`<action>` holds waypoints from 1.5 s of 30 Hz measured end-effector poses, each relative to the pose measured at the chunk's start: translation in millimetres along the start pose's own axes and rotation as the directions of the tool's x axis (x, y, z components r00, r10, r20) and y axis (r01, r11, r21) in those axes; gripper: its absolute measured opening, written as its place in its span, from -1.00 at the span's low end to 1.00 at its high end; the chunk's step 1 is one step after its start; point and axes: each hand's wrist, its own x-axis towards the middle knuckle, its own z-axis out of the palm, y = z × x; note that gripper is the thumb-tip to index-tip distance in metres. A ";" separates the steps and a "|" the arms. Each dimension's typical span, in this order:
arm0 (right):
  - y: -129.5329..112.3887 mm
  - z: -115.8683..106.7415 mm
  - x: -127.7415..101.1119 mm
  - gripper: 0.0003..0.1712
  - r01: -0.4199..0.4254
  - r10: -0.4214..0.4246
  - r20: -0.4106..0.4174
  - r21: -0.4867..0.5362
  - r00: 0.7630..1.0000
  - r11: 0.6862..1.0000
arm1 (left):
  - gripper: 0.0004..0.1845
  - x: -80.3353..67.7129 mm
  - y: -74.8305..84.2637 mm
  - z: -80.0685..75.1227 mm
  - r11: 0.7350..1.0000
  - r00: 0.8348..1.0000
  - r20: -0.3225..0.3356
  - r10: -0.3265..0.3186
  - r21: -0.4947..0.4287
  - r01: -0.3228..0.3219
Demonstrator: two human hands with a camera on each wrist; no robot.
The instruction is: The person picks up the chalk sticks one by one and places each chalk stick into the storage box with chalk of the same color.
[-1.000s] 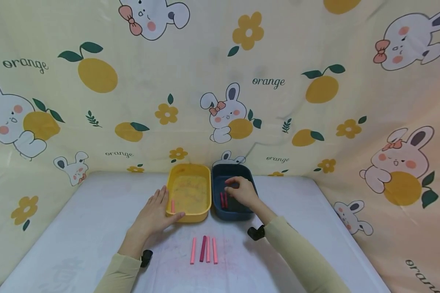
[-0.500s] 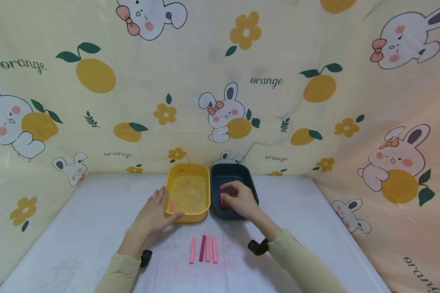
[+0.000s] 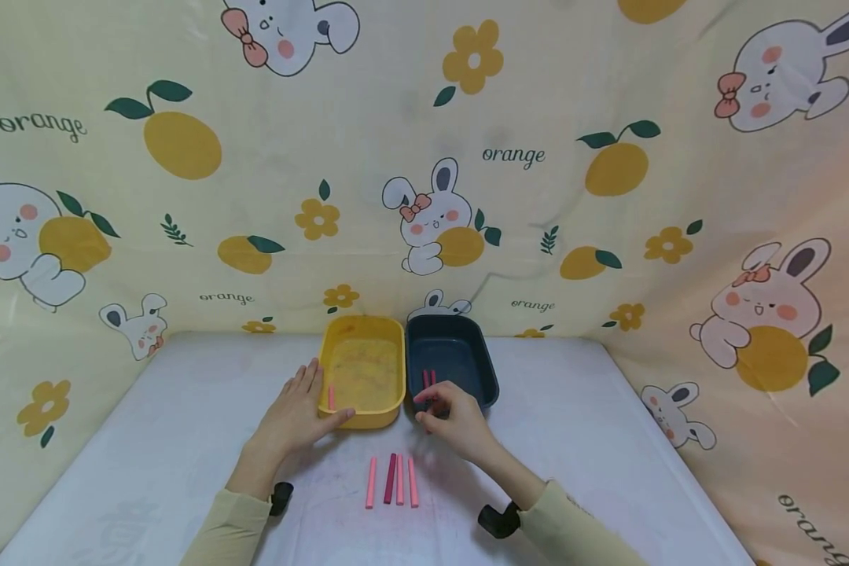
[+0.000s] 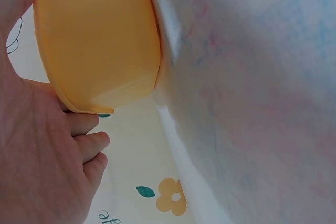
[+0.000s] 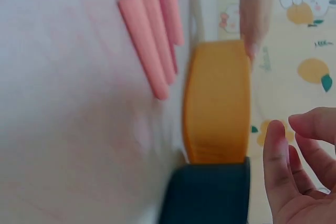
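Observation:
My left hand lies against the near left corner of a yellow plastic bin, fingers along its side and thumb on the front rim. One pink chalk stick is inside that bin. Beside it stands a dark blue bin holding two dark pink chalk sticks. My right hand hovers over the blue bin's near edge, fingers loosely bent. In the right wrist view, nothing shows between the thumb and fingers. Several chalk sticks, light pink and one dark magenta, lie on the white cloth in front.
The two bins stand side by side near the back of the cloth-covered table. A printed curtain hangs directly behind the table. Pink and blue smudges mark the cloth.
From inside the blue bin, my right hand has drawn back toward me to its near edge, uncovering the two sticks there. My left hand stays on the yellow bin.

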 end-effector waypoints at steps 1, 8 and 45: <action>1.0 1.7 -2.5 -0.80 0.000 0.000 0.009 -0.003 1.000 1.000 | 0.23 0.1 -0.2 0.2 1.000 1.000 0.001 -0.002 0.000 0.002; 7.8 12.3 -19.3 -0.76 0.012 -0.010 0.087 -0.017 0.996 1.000 | 0.25 1.1 -1.3 1.8 1.000 1.000 0.004 -0.009 0.003 0.009; 18.1 29.5 -30.4 -0.61 -0.062 0.125 0.353 -0.185 0.927 0.981 | 0.22 1.3 -1.8 0.6 1.000 1.000 -0.002 0.005 0.002 -0.005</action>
